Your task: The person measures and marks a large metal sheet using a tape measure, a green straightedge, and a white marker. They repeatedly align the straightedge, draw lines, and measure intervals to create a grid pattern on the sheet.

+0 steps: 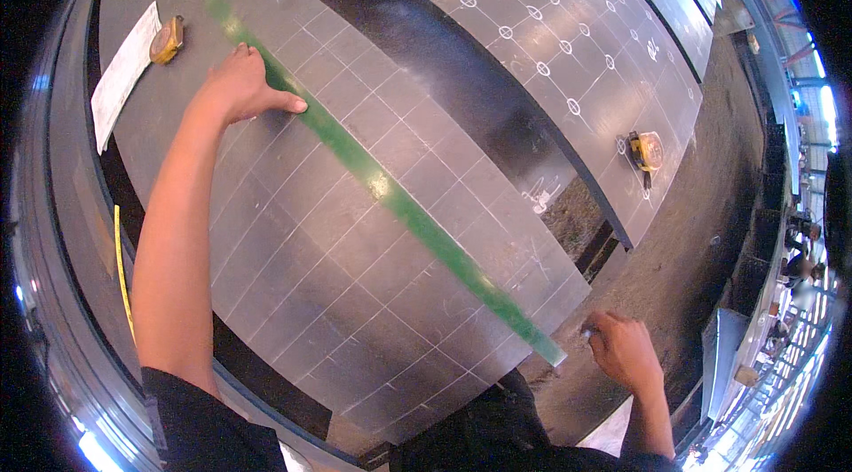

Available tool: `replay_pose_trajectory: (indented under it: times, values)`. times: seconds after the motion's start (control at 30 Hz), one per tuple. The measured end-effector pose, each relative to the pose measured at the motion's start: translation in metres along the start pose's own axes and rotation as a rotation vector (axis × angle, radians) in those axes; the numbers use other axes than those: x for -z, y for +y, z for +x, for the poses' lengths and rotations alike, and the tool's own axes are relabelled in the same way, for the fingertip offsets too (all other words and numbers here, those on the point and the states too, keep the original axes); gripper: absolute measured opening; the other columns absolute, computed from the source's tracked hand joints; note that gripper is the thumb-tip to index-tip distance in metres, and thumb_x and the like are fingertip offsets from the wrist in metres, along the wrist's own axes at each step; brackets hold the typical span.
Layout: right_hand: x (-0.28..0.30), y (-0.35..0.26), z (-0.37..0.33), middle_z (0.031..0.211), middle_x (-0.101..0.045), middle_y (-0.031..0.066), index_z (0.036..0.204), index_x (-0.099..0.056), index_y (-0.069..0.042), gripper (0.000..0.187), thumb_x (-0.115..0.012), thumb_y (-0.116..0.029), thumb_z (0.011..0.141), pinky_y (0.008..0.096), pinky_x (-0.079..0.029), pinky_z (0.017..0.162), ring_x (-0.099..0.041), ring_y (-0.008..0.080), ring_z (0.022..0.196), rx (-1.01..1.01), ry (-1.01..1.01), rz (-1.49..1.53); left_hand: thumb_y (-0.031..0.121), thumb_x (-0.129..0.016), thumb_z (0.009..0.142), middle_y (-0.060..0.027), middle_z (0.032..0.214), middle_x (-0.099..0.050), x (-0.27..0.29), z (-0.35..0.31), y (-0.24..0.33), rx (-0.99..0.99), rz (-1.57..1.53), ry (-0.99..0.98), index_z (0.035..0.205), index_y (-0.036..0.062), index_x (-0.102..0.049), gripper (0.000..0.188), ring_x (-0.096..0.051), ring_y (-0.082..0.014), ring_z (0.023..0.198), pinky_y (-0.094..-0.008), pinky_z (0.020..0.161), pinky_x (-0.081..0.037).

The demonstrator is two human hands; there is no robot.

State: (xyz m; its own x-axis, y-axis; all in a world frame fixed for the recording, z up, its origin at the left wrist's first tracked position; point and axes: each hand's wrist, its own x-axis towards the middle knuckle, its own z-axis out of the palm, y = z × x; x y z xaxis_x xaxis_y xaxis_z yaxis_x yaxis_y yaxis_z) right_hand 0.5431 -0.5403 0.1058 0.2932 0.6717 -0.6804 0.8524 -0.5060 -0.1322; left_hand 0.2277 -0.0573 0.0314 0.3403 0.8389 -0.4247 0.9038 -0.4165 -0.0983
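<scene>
A long green straightedge [426, 228] lies slantwise across a grey metal plate [373, 374] marked with a grid of thin white lines. My left hand [244, 86] rests on the far part of the strip, thumb spread from the fingers, which press along its edge. Off the strip's near right end, my right hand [626, 352] is raised with its fingers curled together. Something small and pale shows at those fingertips, too small to name. Beyond my left hand, a yellow tape measure [166, 40] sits against a white sheet of paper [129, 73].
To the right, across a dark gap, lies another metal plate [532, 55] with crossed lines and white circles. A second yellow tape measure [648, 151] is on it. A yellow strip [122, 268] runs along the left side. Farther right are a brown floor [710, 197] and people.
</scene>
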Motion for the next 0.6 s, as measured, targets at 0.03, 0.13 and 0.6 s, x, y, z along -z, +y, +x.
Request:
replay_pose_trajectory:
  times: [0.03,0.13,0.6]
  values:
    - [-0.025,0.018,-0.004,0.094,-0.070,0.0230,0.095,-0.067,-0.004,0.019,-0.069,-0.019,0.083,0.0493,-0.054,0.076,-0.068,0.0415,0.089,-0.015,0.009,0.110,0.070,-0.084,0.061,-0.0356,0.156,-0.034,0.001,0.000,0.001,-0.006,0.000,-0.003,0.141,-0.0206,-0.042,0.129,-0.037,-0.0424,0.147,-0.0488,0.119,-0.035]
    - [-0.077,0.038,-0.011,0.097,-0.068,0.0224,0.099,-0.067,-0.002,0.031,-0.074,-0.028,0.084,0.0493,-0.055,0.078,-0.068,0.0416,0.092,-0.029,0.001,0.393,0.070,-0.082,0.064,-0.0364,0.155,-0.036,-0.012,-0.001,-0.013,-0.036,-0.030,0.119,0.142,-0.0215,-0.040,0.128,-0.039,-0.0433,0.146,-0.0450,0.120,-0.035]
    - [-0.151,-0.038,-0.059,0.114,-0.062,0.0151,0.114,-0.065,-0.009,0.043,-0.083,-0.034,0.083,0.0487,-0.059,0.075,-0.068,0.0369,0.098,-0.026,0.301,0.356,0.056,-0.075,0.082,-0.0317,0.144,-0.053,-0.004,-0.014,-0.051,-0.053,-0.246,0.077,0.141,-0.0117,-0.049,0.094,-0.050,-0.0386,0.138,-0.0422,0.115,-0.039]
